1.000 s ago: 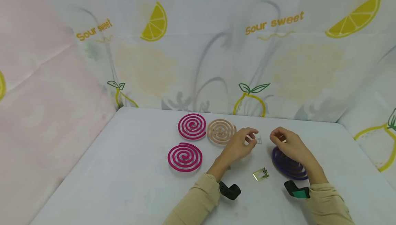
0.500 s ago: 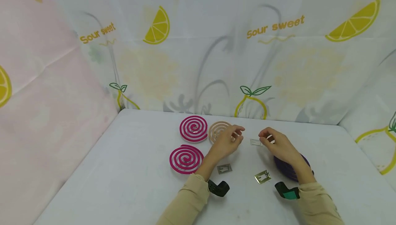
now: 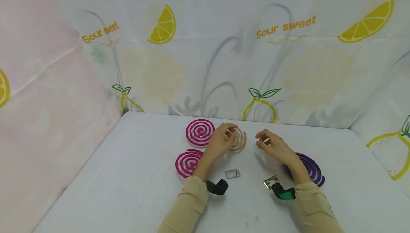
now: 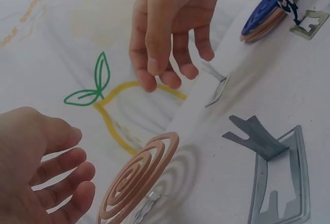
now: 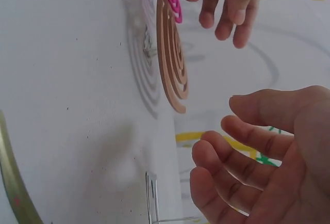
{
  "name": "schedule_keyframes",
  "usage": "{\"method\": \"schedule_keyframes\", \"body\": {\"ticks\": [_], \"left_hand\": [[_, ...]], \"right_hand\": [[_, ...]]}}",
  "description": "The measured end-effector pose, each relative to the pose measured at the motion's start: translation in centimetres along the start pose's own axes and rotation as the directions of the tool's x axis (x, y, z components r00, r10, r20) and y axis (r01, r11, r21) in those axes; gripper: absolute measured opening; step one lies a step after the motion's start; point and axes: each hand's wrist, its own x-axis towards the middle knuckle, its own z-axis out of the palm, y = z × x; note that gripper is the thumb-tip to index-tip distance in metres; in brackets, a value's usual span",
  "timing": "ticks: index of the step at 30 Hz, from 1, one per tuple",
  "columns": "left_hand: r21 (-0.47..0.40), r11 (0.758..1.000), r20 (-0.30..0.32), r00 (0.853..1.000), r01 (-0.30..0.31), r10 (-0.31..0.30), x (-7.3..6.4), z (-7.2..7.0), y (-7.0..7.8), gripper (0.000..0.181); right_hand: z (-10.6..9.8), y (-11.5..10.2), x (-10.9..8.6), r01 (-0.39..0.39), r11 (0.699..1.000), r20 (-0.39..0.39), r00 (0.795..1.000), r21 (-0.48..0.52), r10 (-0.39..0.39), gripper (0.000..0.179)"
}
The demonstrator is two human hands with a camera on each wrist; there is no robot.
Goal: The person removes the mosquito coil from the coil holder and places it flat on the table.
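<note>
A lemon-printed cloth (image 3: 198, 62) hangs beyond a white bench (image 3: 128, 179) where a person in beige sleeves (image 3: 189, 201) works above a tan spiral coil (image 3: 241, 140). The left hand (image 3: 220, 139) hovers just over the tan coil's left side, its grip released, fingers softly bent around nothing. The right hand (image 3: 272, 147), likewise loose and bare, hangs in the air to the coil's right. Farther right and nearer the person lies a purple coil (image 3: 310, 167); what appears to be a tan layer beneath it is too small to confirm. One pink coil (image 3: 192, 133) sits just left of the tan one, another (image 3: 185, 163) nearer and left. The tan coil is raised on a small metal support (image 5: 148, 43). Nearer the person than it lie a gray metal stand (image 3: 232, 173) and, to the right, a gold-toned stand (image 3: 268, 183).
</note>
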Motion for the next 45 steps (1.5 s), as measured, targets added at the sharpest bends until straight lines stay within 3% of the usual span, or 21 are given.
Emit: {"method": "schedule_keyframes", "body": {"ticks": [4,8,14,23,33,45], "left_hand": [[0.042,0.996,-0.015,0.997,0.078,-0.077,0.0,-1.0,-0.6,0.029],[0.13,0.986,-0.031,0.994,0.105,-0.102,0.0,-1.6,-1.3,0.031],[0.191,0.97,-0.07,0.987,0.153,-0.141,-0.2,-2.1,-1.8,0.03],[0.252,0.953,-0.064,0.986,0.168,-0.157,-0.4,-2.2,-2.0,0.032],[0.309,0.938,-0.035,0.988,0.157,-0.153,-0.4,-2.3,-2.0,0.033],[0.325,0.927,0.013,0.979,0.187,-0.202,-0.3,-2.1,-2.1,0.033]], "right_hand": [[0.6,-0.6,0.9,-0.018,0.999,0.032,0.999,0.027,0.017,0.027],[1.1,-1.0,1.7,-0.036,0.998,0.057,0.998,0.054,0.033,0.031],[1.9,-0.9,1.9,-0.093,0.99,0.076,0.993,0.104,0.086,0.041],[2.8,-0.8,2.0,-0.198,0.97,0.163,0.971,0.139,0.175,0.059],[3.5,-0.9,2.2,-0.184,0.968,0.183,0.971,0.169,0.152,0.062],[3.4,-0.7,2.2,-0.144,0.969,0.186,0.977,0.2,0.107,0.057]]}}
